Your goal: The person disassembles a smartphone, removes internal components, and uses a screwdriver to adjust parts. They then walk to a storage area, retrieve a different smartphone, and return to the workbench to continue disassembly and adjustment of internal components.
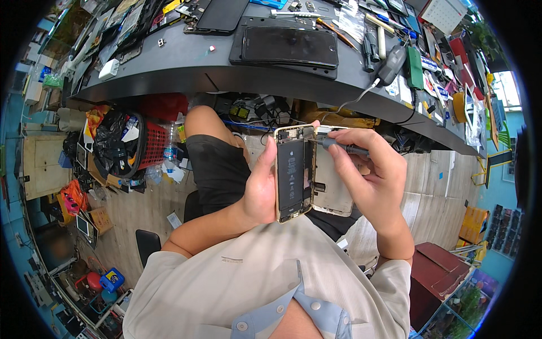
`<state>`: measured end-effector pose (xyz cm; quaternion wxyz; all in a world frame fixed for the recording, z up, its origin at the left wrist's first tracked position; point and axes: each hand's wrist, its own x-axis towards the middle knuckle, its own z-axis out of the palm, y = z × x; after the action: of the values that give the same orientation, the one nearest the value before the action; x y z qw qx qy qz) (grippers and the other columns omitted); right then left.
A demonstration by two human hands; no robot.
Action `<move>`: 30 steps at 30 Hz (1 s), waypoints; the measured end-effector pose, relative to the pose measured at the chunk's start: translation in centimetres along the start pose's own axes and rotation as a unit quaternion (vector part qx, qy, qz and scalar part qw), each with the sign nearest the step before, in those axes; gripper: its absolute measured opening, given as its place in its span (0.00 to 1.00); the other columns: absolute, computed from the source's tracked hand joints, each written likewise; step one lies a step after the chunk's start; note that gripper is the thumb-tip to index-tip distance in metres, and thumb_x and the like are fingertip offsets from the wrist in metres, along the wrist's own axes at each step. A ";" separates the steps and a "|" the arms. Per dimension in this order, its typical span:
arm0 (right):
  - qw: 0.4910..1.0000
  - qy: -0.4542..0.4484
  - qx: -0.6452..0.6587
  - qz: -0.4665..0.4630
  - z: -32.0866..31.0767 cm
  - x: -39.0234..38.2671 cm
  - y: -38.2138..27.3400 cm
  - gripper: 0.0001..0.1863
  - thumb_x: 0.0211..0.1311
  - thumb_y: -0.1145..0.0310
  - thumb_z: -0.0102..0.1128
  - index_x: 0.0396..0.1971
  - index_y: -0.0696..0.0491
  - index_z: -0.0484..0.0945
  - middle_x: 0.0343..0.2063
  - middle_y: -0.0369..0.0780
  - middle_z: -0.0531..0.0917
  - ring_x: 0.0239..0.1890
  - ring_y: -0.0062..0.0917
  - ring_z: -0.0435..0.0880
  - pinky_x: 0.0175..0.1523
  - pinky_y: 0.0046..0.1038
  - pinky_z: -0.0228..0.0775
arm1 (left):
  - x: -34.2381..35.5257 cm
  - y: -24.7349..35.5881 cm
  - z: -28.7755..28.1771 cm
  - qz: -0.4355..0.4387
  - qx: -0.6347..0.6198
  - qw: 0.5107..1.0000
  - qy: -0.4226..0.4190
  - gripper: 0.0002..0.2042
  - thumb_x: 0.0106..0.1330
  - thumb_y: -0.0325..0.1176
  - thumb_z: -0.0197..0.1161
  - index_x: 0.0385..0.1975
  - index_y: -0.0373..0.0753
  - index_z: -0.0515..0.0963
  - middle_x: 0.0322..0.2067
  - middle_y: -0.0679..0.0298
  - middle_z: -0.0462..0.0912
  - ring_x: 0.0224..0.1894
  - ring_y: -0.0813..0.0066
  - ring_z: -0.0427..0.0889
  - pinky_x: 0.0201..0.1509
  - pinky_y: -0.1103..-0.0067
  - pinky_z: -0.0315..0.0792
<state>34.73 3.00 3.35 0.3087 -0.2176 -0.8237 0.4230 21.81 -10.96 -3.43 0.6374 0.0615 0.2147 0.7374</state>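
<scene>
My left hand (262,189) is closed around the left edge of an opened smartphone (292,169), tilted up above my lap. Its black battery and the small boards at top and bottom lie bare inside a gold frame. In my right hand (375,169) is a dark-handled screwdriver (347,148), pinched between thumb and fingers. The tool's tip meets the upper right of the phone's inside; the exact contact spot is too small to tell. Just right of the frame, partly behind my right fingers, shows a pale flat panel (333,189), apparently joined to the phone.
A dark curved workbench (186,70) runs across the front. On it lie a black phone (289,46) on a dark mat, tools, a grey cable adapter (392,65) and loose parts. A red basket (153,144) with bags stands on the floor at left. A dark red box (437,271) sits at right.
</scene>
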 end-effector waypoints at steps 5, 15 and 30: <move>0.999 -0.002 -0.043 0.007 -0.2 0.0 -0.5 0.08 0.66 0.80 0.77 0.43 0.61 0.88 0.39 0.44 0.92 0.36 0.20 0.93 0.39 0.25 0.90 | -0.1 -0.2 -0.1 -0.005 -0.015 0.999 -0.029 0.44 0.86 0.70 0.35 0.87 0.40 0.55 0.79 0.61 0.70 0.77 0.67 0.73 0.81 0.62 0.69; 0.990 -0.064 -0.126 -0.022 -0.7 0.8 -1.1 0.14 0.64 0.72 0.82 0.49 0.52 0.90 0.31 0.36 0.91 0.18 0.19 0.82 0.25 0.24 0.71 | 0.0 -0.5 -1.2 -0.006 0.005 1.000 -0.008 0.43 0.86 0.70 0.34 0.87 0.42 0.55 0.76 0.60 0.74 0.74 0.66 0.77 0.79 0.61 0.72; 0.976 -0.109 -0.186 -0.032 -0.8 1.1 -1.4 0.26 0.63 0.70 0.82 0.63 0.49 0.87 0.34 0.36 0.89 0.19 0.23 0.83 0.26 0.27 0.71 | 0.2 -0.1 -0.4 0.016 -0.023 1.000 0.004 0.42 0.86 0.71 0.40 0.88 0.48 0.56 0.59 0.72 0.83 0.54 0.87 0.80 0.59 0.80 0.78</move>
<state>34.36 3.34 5.23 0.1844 -0.1970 -0.9231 0.2738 21.73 -10.86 -3.86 0.6262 0.0475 0.1993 0.7523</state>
